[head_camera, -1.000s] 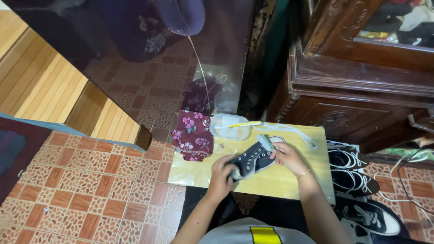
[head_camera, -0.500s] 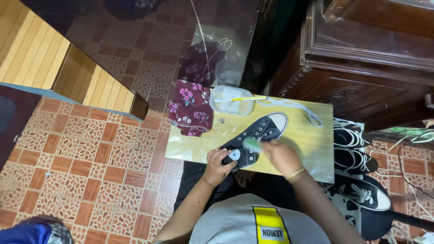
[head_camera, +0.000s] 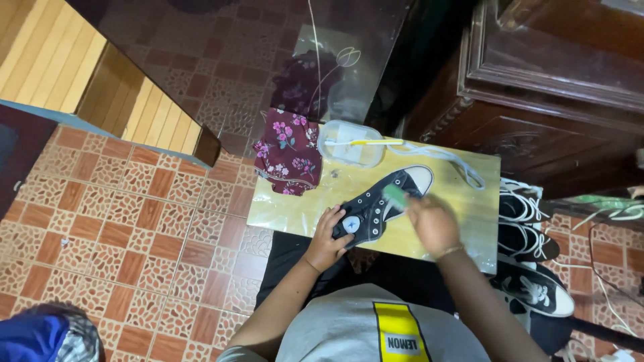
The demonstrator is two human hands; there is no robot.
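Observation:
A black high-top canvas shoe [head_camera: 382, 201] with a white toe cap lies on its side on a low yellow table [head_camera: 288, 213]. My left hand [head_camera: 329, 234] grips the shoe at its heel and ankle end. My right hand [head_camera: 433, 221], blurred by motion, holds a small green brush [head_camera: 396, 196] against the shoe's lace area. White laces [head_camera: 449, 161] lie loose on the table beyond the toe.
A clear plastic tub [head_camera: 349, 144] with a yellow-handled toothbrush [head_camera: 362, 141] across it and a maroon flowered cloth [head_camera: 288, 151] sit at the table's far side. More black shoes [head_camera: 526, 231] lie on the tiled floor at right. Dark wooden furniture [head_camera: 557, 87] stands behind.
The shoe was lifted between both hands, then laid on the table. My left hand now pins its heel while my right hand moves the green brush over it.

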